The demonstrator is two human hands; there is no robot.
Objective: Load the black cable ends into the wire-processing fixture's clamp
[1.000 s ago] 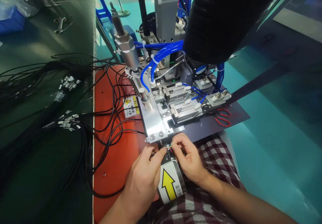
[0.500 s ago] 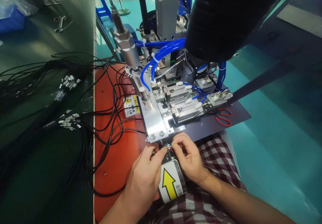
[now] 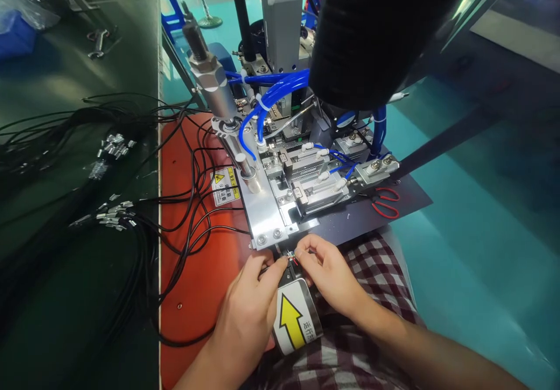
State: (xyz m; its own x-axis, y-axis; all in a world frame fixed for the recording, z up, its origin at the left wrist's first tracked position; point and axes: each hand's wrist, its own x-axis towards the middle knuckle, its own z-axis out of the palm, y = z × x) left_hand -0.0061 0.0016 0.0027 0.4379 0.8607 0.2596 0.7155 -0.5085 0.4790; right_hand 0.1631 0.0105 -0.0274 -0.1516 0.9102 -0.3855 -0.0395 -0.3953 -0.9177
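Close together at the front of a metal machine, both my hands pinch at the end of a cable. My left hand (image 3: pixel 251 296) is closed on the cable, whose dark jacket is mostly hidden by the fingers. Thin coloured wires (image 3: pixel 292 256), one of them red, stick out between the two sets of fingertips. My right hand (image 3: pixel 326 270) has thumb and forefinger closed on these wires from the right. Just above the fingers is the machine's flat metal plate (image 3: pixel 265 218). A white label with a yellow arrow (image 3: pixel 292 317) sits below them.
Black cables (image 3: pixel 188 226) cross the orange board (image 3: pixel 188 285) on the left. Bundles with metal connector ends (image 3: pixel 116 215) lie on the dark green table (image 3: pixel 87 320). Red-handled scissors (image 3: pixel 385 203) rest right of the machine. A thick black hose (image 3: pixel 371 39) hangs overhead.
The whole view has shifted slightly. My right fingers have changed their pinch a little on the wires; my left hand keeps its hold.
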